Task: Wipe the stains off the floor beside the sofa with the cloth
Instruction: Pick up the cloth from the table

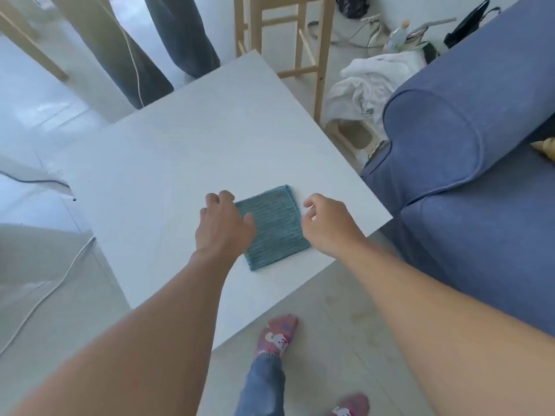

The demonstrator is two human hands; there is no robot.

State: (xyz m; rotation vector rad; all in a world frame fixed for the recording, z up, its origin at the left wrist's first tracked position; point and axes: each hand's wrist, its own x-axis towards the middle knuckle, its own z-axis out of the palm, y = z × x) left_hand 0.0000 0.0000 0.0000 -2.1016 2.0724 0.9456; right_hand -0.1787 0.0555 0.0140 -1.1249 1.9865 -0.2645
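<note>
- Reaching in from the near edge, both bare hands flank the folded teal ribbed cloth, which lies flat on the white rectangular tabletop, close to its near right corner.
- The left hand sits at the cloth's left edge, fingers curled loosely, thumb tip resting on the fabric; nothing is gripped.
- The right hand hovers just beside the cloth's right edge, fingers bent inward and half closed, holding nothing; whether it touches the fabric cannot be told.
- To the right, the blue fabric sofa presses its rounded armrest close to the tabletop's right edge.
- Below, the pale wood-look floor between tabletop and sofa shows faint yellowish stains.
- The person's feet in red patterned socks stand on that floor, blue jeans above them.
- A white cable trails across the floor at left.
- Beyond the tabletop stand a light wooden stool and a heap of white crumpled cloth.
</note>
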